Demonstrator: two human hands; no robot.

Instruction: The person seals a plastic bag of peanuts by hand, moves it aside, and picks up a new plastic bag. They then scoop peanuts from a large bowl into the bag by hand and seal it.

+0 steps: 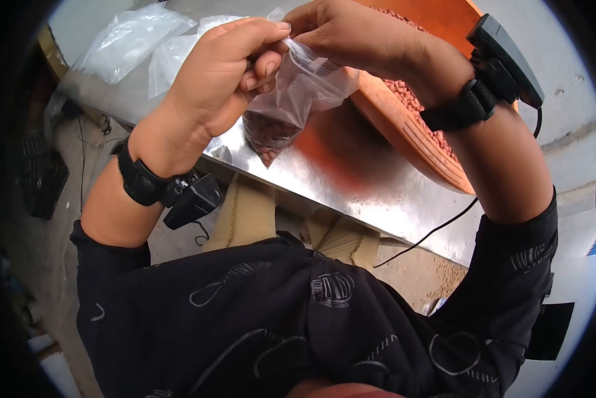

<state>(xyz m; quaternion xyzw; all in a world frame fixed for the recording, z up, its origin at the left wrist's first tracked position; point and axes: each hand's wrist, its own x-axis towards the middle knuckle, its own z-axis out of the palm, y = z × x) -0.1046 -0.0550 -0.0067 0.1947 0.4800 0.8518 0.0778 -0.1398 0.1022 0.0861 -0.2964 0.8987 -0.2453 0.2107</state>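
A clear plastic bag [304,86] with reddish-brown nuts or beans in its bottom corner hangs over the metal table. My left hand [228,69] pinches the bag's top edge between thumb and curled fingers. Close beside it, my right hand [351,33] grips the same edge, its fingertips partly hidden. To the right of the bag, an orange basin [404,132] holds many more of the reddish pieces, and my right forearm crosses over it.
Clear plastic bags [132,43] lie at the table's back left. The shiny metal table [271,186] has its near edge in front of my lap. A black cable [437,229] runs over that edge. Black devices are strapped to both wrists.
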